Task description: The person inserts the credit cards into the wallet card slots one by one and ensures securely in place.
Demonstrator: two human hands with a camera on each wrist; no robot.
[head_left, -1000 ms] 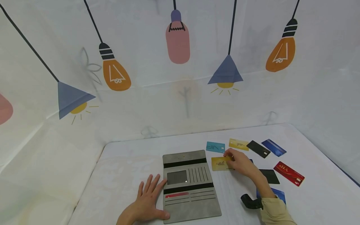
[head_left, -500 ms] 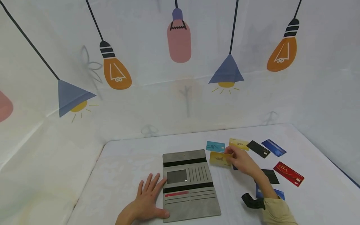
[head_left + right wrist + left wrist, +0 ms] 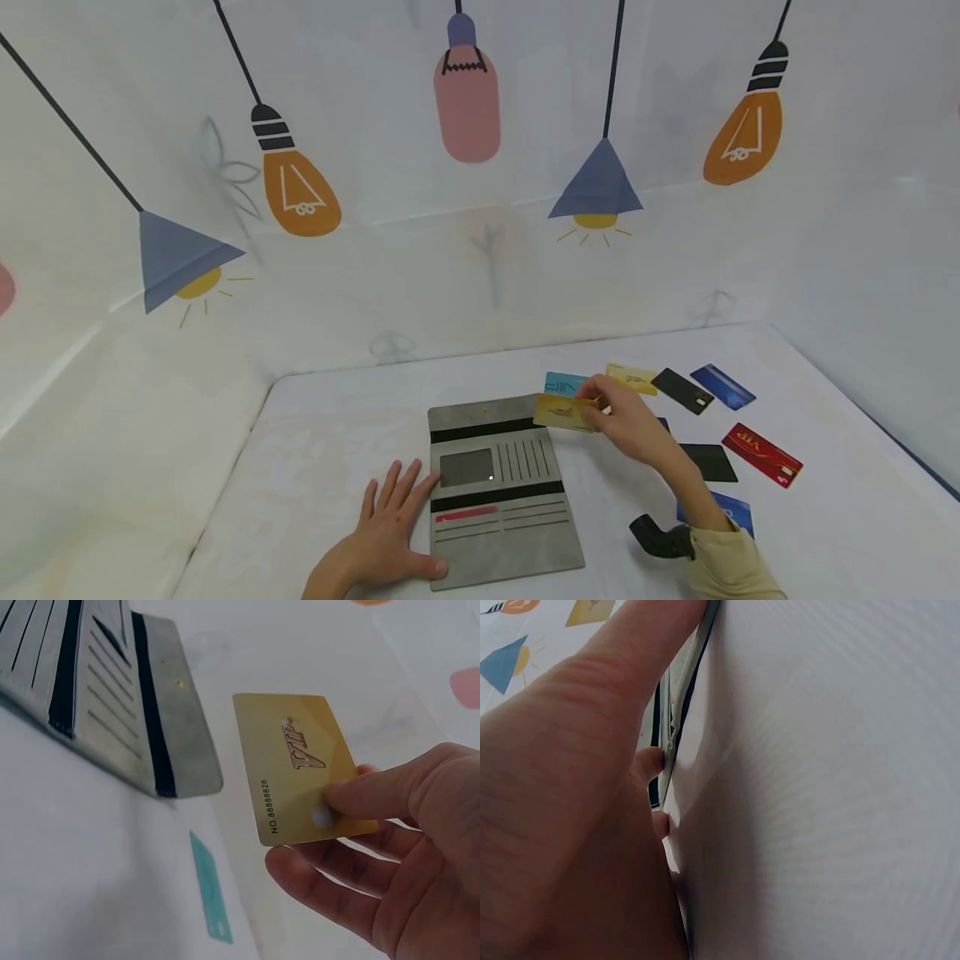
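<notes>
From the head view, your right hand point(image 3: 630, 425) pinches a glossy gold card point(image 3: 564, 412) by its right end and holds it in the air at the top right corner of the open grey wallet point(image 3: 498, 492). The wallet is a flat, matte, felt-like rectangle with black bands and rows of slots, one showing a red card edge. Your left hand point(image 3: 390, 533) lies flat, fingers spread, on the white tabletop point(image 3: 315, 450) against the wallet's left edge. More cards lie on the tabletop beyond your right hand: teal, gold, black, blue and red.

From the left wrist, your straight fingers point(image 3: 622, 682) press on the smooth white tabletop beside the wallet's edge.

From the right wrist, thumb and fingers point(image 3: 375, 799) form the grip on the thin, round-cornered gold card point(image 3: 296, 765), which is lettered "VIP" with a printed number.
</notes>
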